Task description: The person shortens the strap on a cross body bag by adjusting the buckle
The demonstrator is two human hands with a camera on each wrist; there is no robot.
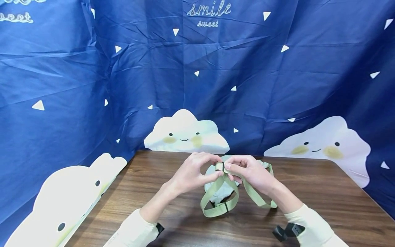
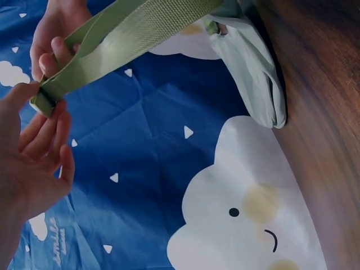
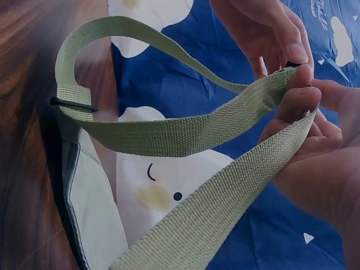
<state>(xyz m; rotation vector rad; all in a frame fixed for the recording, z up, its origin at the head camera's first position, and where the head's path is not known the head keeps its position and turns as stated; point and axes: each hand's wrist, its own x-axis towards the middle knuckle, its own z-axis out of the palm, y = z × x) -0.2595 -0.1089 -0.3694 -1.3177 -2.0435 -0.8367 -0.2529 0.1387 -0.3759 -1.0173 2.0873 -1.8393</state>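
A light green webbing strap (image 3: 163, 138) is held up in loops above a pale green fabric bag (image 1: 219, 193) on the table. My left hand (image 1: 188, 175) pinches the strap's folded end at a small black slider buckle (image 1: 223, 167), thumb below and index finger above in the head view. Close beside it, my right hand (image 1: 253, 173) grips the strap just right of the buckle between thumb and fingers. A second black slider (image 3: 73, 105) sits lower on the loop, near the bag. The fingers partly hide the upper buckle in both wrist views.
The bag stands on a brown wooden table (image 1: 172, 219). A blue cloth backdrop (image 1: 210, 85) with white clouds and triangles hangs behind and to the left. Another length of strap droops to the right of the bag. Black bands (image 1: 290, 230) circle both wrists.
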